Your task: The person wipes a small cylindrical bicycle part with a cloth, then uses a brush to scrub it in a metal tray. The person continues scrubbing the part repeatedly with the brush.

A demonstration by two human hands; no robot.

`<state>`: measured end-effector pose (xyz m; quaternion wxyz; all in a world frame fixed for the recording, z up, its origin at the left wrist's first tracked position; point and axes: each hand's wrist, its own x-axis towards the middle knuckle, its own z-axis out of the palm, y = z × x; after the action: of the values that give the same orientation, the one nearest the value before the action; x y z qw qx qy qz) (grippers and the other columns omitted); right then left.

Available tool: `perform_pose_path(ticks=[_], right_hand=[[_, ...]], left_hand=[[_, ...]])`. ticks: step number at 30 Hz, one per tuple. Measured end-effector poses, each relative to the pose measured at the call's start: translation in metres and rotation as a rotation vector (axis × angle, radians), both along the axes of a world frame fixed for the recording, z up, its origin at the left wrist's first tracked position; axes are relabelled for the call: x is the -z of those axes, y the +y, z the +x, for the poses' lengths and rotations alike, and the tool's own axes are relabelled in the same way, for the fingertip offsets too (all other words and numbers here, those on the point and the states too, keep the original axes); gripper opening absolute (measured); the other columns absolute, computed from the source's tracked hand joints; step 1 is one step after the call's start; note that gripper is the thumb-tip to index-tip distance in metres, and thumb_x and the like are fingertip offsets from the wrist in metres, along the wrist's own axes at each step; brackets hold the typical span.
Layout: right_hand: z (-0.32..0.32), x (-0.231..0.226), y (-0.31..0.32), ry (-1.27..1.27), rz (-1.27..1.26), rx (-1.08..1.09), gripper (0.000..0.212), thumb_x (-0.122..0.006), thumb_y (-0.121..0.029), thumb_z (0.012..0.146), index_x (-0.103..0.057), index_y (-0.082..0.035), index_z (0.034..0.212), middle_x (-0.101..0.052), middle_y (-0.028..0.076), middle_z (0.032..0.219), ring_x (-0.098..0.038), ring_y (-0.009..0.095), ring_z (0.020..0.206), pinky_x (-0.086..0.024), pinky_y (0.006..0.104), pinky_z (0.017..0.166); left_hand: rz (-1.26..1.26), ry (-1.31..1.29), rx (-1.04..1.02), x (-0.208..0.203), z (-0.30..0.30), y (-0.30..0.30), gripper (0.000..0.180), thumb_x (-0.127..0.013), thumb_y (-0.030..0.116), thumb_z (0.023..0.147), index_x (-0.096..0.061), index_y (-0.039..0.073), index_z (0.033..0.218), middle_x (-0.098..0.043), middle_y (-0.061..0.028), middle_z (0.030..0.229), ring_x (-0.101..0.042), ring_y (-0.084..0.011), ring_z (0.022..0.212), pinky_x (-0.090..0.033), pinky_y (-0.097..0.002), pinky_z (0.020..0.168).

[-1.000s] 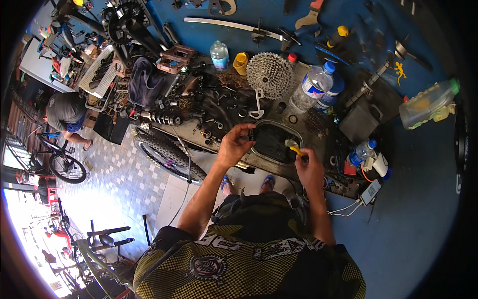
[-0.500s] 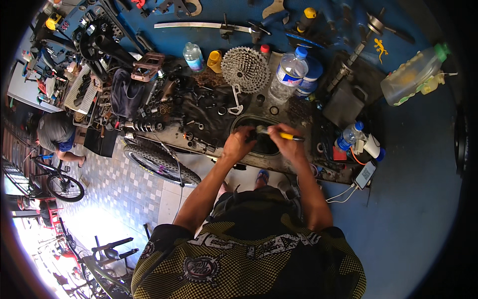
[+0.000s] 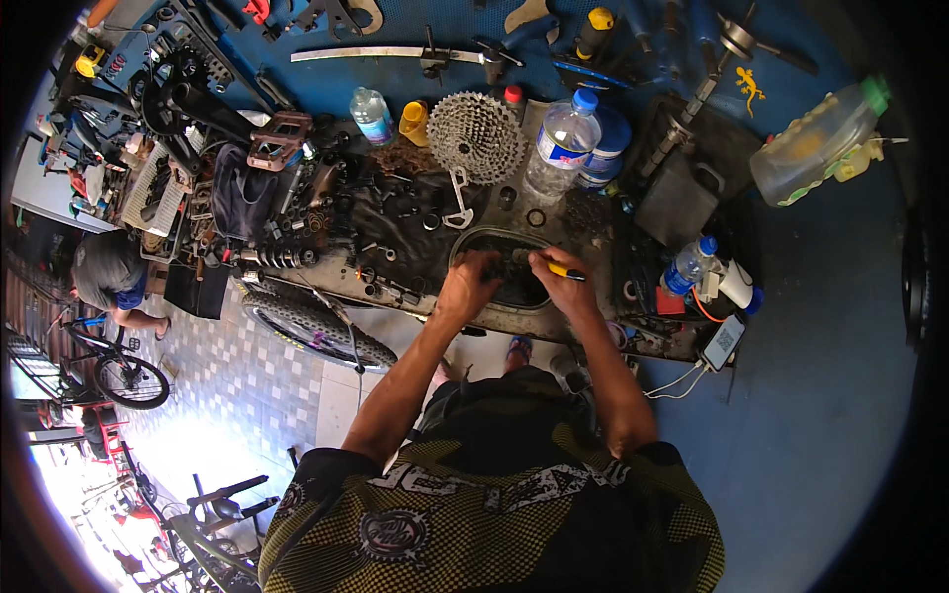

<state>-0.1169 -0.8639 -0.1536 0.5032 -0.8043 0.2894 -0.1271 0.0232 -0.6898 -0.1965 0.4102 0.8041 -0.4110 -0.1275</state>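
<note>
My right hand [image 3: 570,287] is closed around a brush-like tool with a yellow and black handle [image 3: 565,271]; its working end points left and is hard to make out. My left hand [image 3: 473,283] is closed, fingers bent, on a small dark part that I cannot make out. Both hands are over a dark oval basin [image 3: 506,233] at the front of the workbench, the left at its left side and the right at its right side. Beyond the basin lie a black ring [image 3: 536,216] and a silver bracket-shaped part [image 3: 458,200].
A large bicycle cassette [image 3: 476,138], a clear bottle with a blue cap [image 3: 563,148] and a yellow cup [image 3: 414,124] stand behind. Loose small parts cover the bench's left. A bicycle wheel [image 3: 316,331] leans at its front; a phone [image 3: 724,341] with a cable is at the right.
The right hand has tilted the handle, its back end now lower and nearer my hand. The left hand stays by the basin's left side. The whole view has shifted slightly.
</note>
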Motion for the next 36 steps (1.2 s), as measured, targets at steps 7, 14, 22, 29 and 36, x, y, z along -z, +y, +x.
perform_pose_path(ticks=[7, 14, 22, 29, 36], right_hand=[[0.006, -0.002, 0.015, -0.16, 0.017, 0.009, 0.031, -0.077, -0.03, 0.098, -0.074, 0.0, 0.099, -0.069, 0.009, 0.076, -0.066, 0.012, 0.07, -0.052, 0.0303, 0.066], [0.005, 0.005, 0.016, -0.104, 0.008, -0.026, 0.036, -0.075, -0.037, 0.1, -0.073, -0.002, 0.099, -0.072, 0.009, 0.077, -0.071, 0.018, 0.071, -0.053, 0.0341, 0.066], [-0.019, 0.004, 0.005, -0.124, -0.365, -0.078, 0.023, -0.076, -0.029, 0.097, -0.075, -0.006, 0.094, -0.074, 0.014, 0.084, -0.075, 0.028, 0.077, -0.054, 0.0374, 0.068], [-0.013, -0.016, 0.018, -0.11, -0.137, 0.004, 0.022, -0.078, -0.023, 0.097, -0.077, -0.003, 0.104, -0.075, 0.011, 0.081, -0.073, 0.018, 0.075, -0.055, 0.0329, 0.069], [-0.009, -0.001, 0.015, -0.151, -0.246, 0.027, 0.022, -0.081, -0.023, 0.094, -0.075, -0.002, 0.097, -0.074, 0.012, 0.083, -0.074, 0.02, 0.075, -0.056, 0.033, 0.069]], left_hand=[[-0.026, 0.068, -0.04, -0.003, 0.0, 0.002, 0.057, -0.087, 0.009, 0.075, -0.069, 0.006, 0.129, -0.072, -0.0157, 0.11, -0.071, -0.032, 0.093, -0.059, -0.0419, 0.085], [-0.092, 0.061, -0.05, -0.004, -0.002, 0.01, 0.058, -0.087, 0.008, 0.076, -0.069, 0.009, 0.131, -0.073, -0.0142, 0.106, -0.072, -0.0271, 0.088, -0.059, -0.0391, 0.08], [-0.078, 0.206, -0.026, -0.015, -0.001, 0.013, 0.06, -0.084, 0.003, 0.077, -0.062, 0.009, 0.132, -0.065, -0.0097, 0.092, -0.069, -0.0248, 0.083, -0.056, -0.0373, 0.075], [-0.12, -0.041, 0.016, -0.011, 0.005, 0.01, 0.055, -0.086, 0.007, 0.075, -0.067, 0.007, 0.127, -0.068, -0.0113, 0.094, -0.069, -0.0274, 0.084, -0.057, -0.039, 0.078], [0.087, 0.226, 0.005, -0.04, -0.005, 0.001, 0.057, -0.085, 0.014, 0.076, -0.066, 0.002, 0.128, -0.073, -0.022, 0.112, -0.069, -0.041, 0.105, -0.056, -0.0481, 0.093]])
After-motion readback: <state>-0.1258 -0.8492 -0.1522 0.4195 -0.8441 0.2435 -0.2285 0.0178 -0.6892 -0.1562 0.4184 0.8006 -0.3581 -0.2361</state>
